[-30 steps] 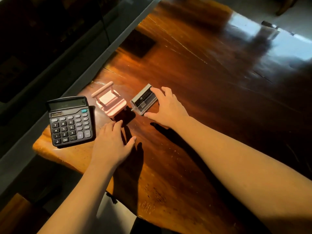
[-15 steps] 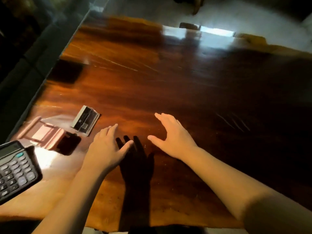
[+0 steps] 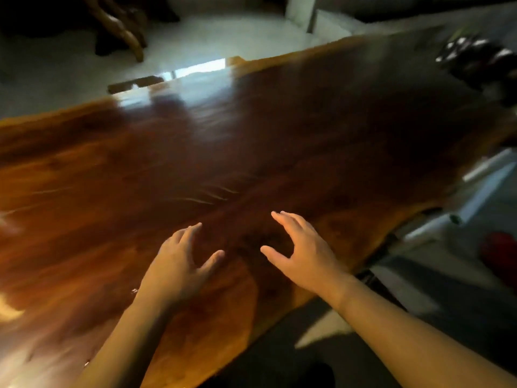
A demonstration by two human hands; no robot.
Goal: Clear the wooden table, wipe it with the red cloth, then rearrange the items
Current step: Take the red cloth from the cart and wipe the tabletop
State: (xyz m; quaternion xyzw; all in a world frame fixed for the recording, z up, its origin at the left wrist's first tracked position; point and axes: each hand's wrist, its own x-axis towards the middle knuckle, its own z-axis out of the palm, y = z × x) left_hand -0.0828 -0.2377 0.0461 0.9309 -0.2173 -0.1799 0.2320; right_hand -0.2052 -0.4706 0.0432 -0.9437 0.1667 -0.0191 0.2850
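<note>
The glossy wooden table point(image 3: 195, 163) fills most of the head view, blurred by motion. My left hand point(image 3: 179, 261) hovers over its near part with fingers apart and nothing in it. My right hand point(image 3: 302, 253) is beside it, also spread and empty. A red mass point(image 3: 500, 253), possibly the red cloth, lies off the table at the right edge of the view, below the table's level. The calculator, pink stand and small box are out of view.
A blurred dark object with white patches point(image 3: 481, 60) sits at the table's far right corner. White rolls or tubes point(image 3: 481, 175) lie beyond the right edge. A wooden furniture leg point(image 3: 123, 32) stands on the pale floor past the far edge.
The view has swung right along the table. The calculator, pink stand and small box have left the frame. My right hand let go of the small box; both hands moved right, empty.
</note>
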